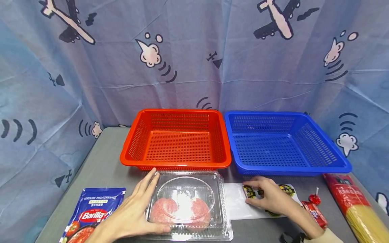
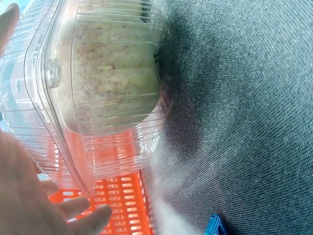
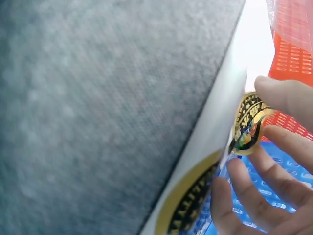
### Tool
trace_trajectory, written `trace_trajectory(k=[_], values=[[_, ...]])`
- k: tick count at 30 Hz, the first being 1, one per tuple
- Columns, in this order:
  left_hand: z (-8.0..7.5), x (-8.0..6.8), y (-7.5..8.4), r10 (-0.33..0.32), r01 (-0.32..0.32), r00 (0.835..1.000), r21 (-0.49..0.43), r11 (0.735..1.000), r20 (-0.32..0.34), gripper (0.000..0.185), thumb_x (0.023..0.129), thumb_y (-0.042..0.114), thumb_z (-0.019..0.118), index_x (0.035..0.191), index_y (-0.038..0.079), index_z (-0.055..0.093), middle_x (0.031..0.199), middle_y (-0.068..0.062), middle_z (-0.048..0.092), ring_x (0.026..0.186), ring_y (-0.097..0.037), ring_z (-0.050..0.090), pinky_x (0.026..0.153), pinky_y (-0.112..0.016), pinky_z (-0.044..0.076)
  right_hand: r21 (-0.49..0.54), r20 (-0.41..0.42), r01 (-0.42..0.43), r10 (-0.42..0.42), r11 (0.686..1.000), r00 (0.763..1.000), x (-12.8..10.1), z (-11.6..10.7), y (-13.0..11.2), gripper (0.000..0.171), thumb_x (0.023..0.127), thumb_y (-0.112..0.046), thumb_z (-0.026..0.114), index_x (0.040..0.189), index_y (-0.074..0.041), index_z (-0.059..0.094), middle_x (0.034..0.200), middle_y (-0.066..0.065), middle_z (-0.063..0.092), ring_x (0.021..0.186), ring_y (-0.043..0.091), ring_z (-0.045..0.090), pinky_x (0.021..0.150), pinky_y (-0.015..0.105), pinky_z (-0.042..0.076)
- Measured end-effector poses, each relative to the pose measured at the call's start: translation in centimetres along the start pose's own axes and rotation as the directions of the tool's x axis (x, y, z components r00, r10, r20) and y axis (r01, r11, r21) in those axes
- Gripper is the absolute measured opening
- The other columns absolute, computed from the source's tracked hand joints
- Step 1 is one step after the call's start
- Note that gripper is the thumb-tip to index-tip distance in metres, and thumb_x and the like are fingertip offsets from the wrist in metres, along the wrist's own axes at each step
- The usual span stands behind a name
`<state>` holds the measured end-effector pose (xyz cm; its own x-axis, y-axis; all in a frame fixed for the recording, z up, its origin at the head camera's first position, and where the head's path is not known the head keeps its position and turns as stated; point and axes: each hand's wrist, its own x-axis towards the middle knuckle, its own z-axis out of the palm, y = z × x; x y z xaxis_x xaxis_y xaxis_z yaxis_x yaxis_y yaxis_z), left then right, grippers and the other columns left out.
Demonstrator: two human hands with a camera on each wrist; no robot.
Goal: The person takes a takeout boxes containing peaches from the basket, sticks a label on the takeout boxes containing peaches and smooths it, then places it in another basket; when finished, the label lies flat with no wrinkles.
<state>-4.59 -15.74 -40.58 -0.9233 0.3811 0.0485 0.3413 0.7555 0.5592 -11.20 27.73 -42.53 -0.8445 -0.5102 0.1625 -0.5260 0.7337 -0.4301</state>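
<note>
Resting flat on clear clamshell box [image 1: 188, 202], L hand [image 1: 133, 212]; R hand [image 1: 270, 199] pinching round sticker [image 3: 249, 122].

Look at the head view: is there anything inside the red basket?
No: the red basket shows only its bare mesh floor, and the clear plastic box lies on the table in front of it.

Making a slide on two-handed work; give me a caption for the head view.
Left hand rests on a clear box; right hand pinches a sticker off its sheet.
</note>
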Motion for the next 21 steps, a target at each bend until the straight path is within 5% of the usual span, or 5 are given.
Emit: trace_trajectory(k=[9, 21], values=[[-0.04, 0.07, 0.08, -0.014, 0.014, 1.000, -0.015, 1.000, 0.012, 0.133, 0.066, 0.080, 0.077, 0.166, 0.025, 0.008, 0.175, 0.005, 0.004, 0.154, -0.042, 0.025, 0.096, -0.081, 0.041, -0.014, 0.036, 0.010, -0.010, 1.000, 0.999, 0.11, 0.10, -0.11, 0.054, 0.072, -0.022, 0.091, 0.119, -0.002, 0.074, 0.095, -0.001, 0.062, 0.074, -0.001, 0.043, 0.059, 0.018, 0.038], [-0.06, 0.12, 0.07, -0.014, 0.014, 1.000, -0.010, 1.000, 0.016, 0.134, 0.066, 0.080, 0.077, 0.166, 0.024, 0.008, 0.175, 0.004, 0.003, 0.154, -0.041, 0.025, 0.097, -0.079, 0.042, -0.025, -0.047, 0.000, -0.001, 1.000, 0.999, -0.14, 0.09, -0.65, 0.049, 0.069, -0.023, 0.093, 0.113, -0.006, 0.077, 0.083, -0.010, 0.052, 0.075, 0.000, 0.041, 0.060, 0.018, 0.034]])
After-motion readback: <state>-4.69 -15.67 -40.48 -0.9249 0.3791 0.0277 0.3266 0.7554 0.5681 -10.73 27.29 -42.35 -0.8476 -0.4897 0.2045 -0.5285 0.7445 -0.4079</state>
